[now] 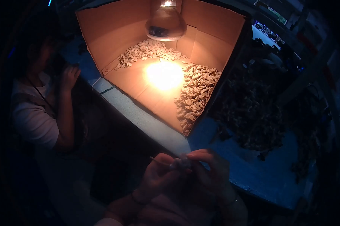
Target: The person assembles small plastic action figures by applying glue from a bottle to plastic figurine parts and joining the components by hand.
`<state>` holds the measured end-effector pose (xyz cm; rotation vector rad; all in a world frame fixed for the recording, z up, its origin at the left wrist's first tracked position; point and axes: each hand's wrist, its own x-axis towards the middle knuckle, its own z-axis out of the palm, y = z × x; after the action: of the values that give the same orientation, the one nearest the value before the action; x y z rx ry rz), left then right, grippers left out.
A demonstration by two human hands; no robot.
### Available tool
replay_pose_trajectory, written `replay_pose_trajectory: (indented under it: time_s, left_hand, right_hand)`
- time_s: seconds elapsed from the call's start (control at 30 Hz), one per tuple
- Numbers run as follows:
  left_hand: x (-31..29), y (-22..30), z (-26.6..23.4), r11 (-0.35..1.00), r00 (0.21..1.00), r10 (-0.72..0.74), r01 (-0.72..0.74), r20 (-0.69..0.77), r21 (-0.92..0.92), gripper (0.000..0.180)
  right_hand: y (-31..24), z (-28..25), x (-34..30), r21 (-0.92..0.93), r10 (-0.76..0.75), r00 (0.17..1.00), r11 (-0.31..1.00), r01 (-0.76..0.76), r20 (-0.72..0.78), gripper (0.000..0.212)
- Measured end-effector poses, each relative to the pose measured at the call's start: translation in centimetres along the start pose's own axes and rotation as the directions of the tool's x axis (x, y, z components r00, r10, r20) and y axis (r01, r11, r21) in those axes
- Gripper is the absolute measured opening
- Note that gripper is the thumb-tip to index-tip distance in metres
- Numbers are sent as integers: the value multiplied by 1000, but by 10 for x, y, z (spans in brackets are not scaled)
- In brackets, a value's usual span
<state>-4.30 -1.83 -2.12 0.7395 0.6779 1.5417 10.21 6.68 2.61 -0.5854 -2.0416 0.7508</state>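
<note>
In the dim light close to me, my left hand (158, 174) pinches a thin pale stick (159, 161), whose free end points up and to the left. My right hand (212, 167) has its fingertips closed on a small, lumpy greyish piece (183, 162). Both hands meet at this piece, just in front of the bench edge. The stick's inner end runs toward the piece; whether it enters it is too dark to tell.
A bright lamp (166, 26) hangs over an open-fronted cardboard box (113, 34). Inside lie a pile of pale flat pieces (147, 51) and a heap of brown curled pieces (196, 90). A dark tangled heap (253, 113) covers the blue surface (268, 184). Another person (38, 113) sits left.
</note>
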Motion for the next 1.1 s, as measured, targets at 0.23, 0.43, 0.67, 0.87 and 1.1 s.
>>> replay_pose_trajectory:
  time_s: [0.23, 0.43, 0.67, 0.87, 1.1]
  left_hand:
    - [2, -11, 16, 1000, 994, -17, 16, 104, 13, 30]
    - [3, -14, 32, 996, 993, 8, -18, 117, 86, 30]
    - [1, -24, 38, 995, 988, 74, -82, 133, 52, 24]
    - [-2, -22, 40, 995, 988, 61, -71, 139, 64, 23]
    - [2, -24, 44, 964, 984, 153, -170, 94, 205, 25]
  right_hand:
    - [0, -33, -14, -17, -42, 998, 999, 43, 48, 25]
    - [-6, -56, -19, -46, -159, 985, 986, 162, 60, 26]
    - [-11, -69, -26, -192, -225, 970, 952, 239, 89, 27]
    - [-10, -71, -28, -244, -317, 938, 907, 344, 141, 27]
    - [-10, -67, -23, -275, -229, 967, 928, 253, 114, 29]
